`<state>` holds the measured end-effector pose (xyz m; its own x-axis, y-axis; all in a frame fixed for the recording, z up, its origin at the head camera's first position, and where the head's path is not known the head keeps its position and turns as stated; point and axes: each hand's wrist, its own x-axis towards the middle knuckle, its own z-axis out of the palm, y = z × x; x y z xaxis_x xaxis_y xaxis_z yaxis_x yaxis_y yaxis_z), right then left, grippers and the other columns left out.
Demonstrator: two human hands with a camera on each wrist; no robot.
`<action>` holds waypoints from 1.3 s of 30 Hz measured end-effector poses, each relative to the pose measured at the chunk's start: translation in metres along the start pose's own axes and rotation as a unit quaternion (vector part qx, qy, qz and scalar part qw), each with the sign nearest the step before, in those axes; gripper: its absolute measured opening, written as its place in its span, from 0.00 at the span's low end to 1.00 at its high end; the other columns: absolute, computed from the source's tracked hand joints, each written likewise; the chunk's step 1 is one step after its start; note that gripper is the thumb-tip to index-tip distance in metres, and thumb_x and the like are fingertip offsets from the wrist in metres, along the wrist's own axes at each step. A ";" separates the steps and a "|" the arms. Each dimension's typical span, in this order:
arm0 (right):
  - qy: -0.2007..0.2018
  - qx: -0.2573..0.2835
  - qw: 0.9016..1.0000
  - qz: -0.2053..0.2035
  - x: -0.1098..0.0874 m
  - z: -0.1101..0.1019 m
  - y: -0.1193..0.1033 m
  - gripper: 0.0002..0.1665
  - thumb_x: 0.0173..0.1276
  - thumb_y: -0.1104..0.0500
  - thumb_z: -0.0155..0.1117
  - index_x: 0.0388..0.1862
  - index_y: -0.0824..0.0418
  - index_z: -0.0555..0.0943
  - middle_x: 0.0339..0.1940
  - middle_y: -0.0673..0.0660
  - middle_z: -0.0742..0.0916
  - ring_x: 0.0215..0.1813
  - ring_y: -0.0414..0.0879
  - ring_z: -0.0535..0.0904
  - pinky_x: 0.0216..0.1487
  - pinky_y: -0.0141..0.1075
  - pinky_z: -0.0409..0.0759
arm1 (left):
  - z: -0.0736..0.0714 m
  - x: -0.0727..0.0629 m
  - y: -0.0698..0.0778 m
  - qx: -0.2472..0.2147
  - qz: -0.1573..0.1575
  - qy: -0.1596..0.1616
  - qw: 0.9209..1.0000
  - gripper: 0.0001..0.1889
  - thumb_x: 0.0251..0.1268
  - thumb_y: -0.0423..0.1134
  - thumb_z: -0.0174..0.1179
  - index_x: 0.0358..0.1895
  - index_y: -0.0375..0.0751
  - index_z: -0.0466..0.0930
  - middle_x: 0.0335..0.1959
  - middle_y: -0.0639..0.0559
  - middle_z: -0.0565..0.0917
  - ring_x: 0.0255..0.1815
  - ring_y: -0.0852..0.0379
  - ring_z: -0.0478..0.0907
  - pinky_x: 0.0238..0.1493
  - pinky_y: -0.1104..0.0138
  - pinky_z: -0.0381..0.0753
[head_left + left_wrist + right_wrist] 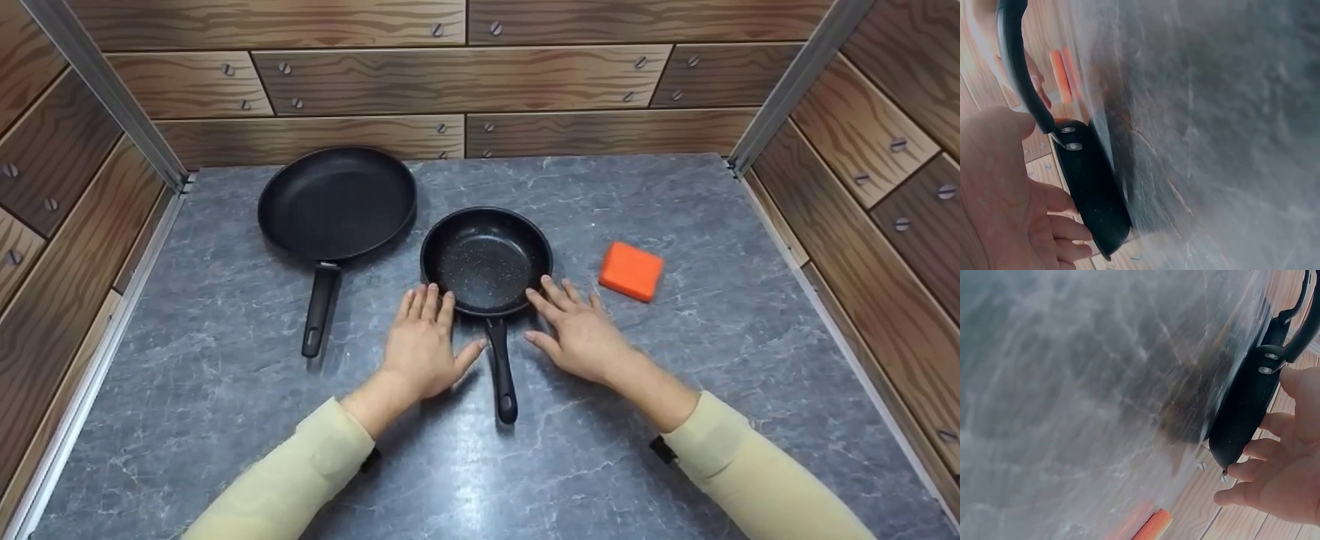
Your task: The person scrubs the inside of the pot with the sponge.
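Observation:
A small black frying pan [491, 262] with a speckled inside stands on the grey marbled table, its handle [503, 375] pointing toward me. My left hand [424, 349] is spread at the pan's near left, fingertips at the rim and thumb beside the handle's base. On the opposite side my right hand [581, 334] lies with straight fingers, the fingertips at the near right rim. In the left wrist view the left hand [1010, 191] is beside the pan's outer wall [1092, 185]; the right wrist view has the right hand [1280, 461] likewise by the wall [1244, 408]. Neither hand grips the handle.
A larger black frying pan [337, 202] stands at the back left, its handle [321, 311] toward me. An orange sponge-like block [631, 271] lies right of the small pan. Wood-patterned walls [465, 79] enclose the table [225, 420] at the back and sides.

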<state>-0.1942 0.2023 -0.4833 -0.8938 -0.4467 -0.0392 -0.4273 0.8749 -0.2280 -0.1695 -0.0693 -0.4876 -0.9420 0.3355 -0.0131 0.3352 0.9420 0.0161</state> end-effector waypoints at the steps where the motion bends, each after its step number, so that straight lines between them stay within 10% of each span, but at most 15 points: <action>1: 0.000 0.001 1.000 0.001 -0.001 -0.001 -0.001 0.44 0.81 0.34 0.56 0.87 0.52 0.62 0.87 0.61 0.58 0.84 0.69 0.53 0.78 0.73 0.51 | 0.000 -0.001 0.000 0.000 0.000 0.001 1.000 0.52 0.77 0.77 0.33 0.83 0.32 0.57 0.82 0.29 0.58 0.84 0.34 0.52 0.85 0.47 0.43; 17: 0.017 0.017 1.000 -0.015 -0.009 0.000 -0.001 0.44 0.80 0.37 0.60 0.86 0.55 0.64 0.86 0.63 0.61 0.83 0.70 0.57 0.75 0.76 0.54 | 0.003 -0.011 0.004 -0.069 -0.010 0.035 0.997 0.52 0.77 0.75 0.39 0.82 0.30 0.60 0.81 0.27 0.60 0.83 0.32 0.56 0.84 0.44 0.48; 25: 0.013 0.041 0.999 -0.009 -0.009 -0.004 0.003 0.45 0.81 0.38 0.60 0.87 0.54 0.60 0.87 0.62 0.60 0.83 0.69 0.55 0.76 0.74 0.54 | 0.002 -0.018 0.011 -0.184 -0.035 0.091 0.978 0.50 0.76 0.72 0.49 0.81 0.30 0.61 0.79 0.26 0.63 0.81 0.29 0.60 0.82 0.43 0.54; 29: 0.032 0.051 0.998 -0.009 -0.007 -0.012 0.011 0.46 0.80 0.39 0.61 0.87 0.56 0.59 0.86 0.63 0.60 0.83 0.71 0.56 0.79 0.70 0.52 | -0.002 -0.026 0.017 -0.284 -0.049 0.109 0.951 0.50 0.74 0.70 0.55 0.82 0.29 0.60 0.79 0.28 0.65 0.79 0.29 0.62 0.80 0.42 0.60; 33: 0.055 0.054 0.997 -0.006 -0.004 -0.024 0.025 0.46 0.80 0.41 0.63 0.87 0.57 0.59 0.85 0.65 0.61 0.83 0.71 0.57 0.80 0.66 0.54 | -0.005 -0.033 0.024 -0.401 -0.063 0.111 0.907 0.53 0.71 0.67 0.62 0.83 0.30 0.55 0.78 0.32 0.68 0.77 0.37 0.68 0.77 0.48 0.67; 39: 0.067 0.064 0.995 0.024 -0.001 -0.041 0.056 0.48 0.80 0.41 0.64 0.88 0.58 0.57 0.86 0.67 0.60 0.83 0.67 0.57 0.80 0.64 0.59 | -0.006 -0.036 0.034 -0.577 -0.079 0.060 0.811 0.55 0.71 0.57 0.69 0.84 0.25 0.46 0.74 0.28 0.71 0.74 0.39 0.73 0.74 0.54 0.72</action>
<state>-0.2234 0.2594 -0.4561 -0.9268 -0.3678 0.0758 -0.3699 0.8597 -0.3523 -0.1240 -0.0494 -0.4804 -0.9896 0.1433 -0.0098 0.0358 0.3126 0.9492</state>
